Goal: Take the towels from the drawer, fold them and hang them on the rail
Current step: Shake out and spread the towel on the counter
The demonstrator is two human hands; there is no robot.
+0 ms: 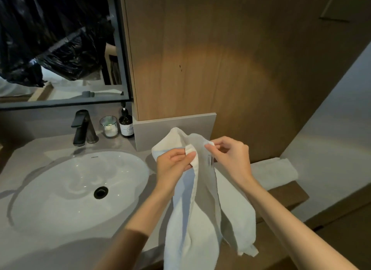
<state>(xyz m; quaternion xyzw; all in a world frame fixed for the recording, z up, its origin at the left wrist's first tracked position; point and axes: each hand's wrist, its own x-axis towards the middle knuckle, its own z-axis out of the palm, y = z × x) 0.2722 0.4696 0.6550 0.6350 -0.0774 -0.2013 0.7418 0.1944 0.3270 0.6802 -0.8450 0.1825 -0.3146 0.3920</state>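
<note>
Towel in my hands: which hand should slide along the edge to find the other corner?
Probably left. The left hand pinches the towel at its hem, partway along; the right hand pinches what looks like a corner.

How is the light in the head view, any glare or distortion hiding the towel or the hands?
Head view: dim overall, with a warm pool of light on the wood panel; small glints in the sink, no real glare; straight edges bow from the wide angle; the towel, left hand and right hand read clearly.
</note>
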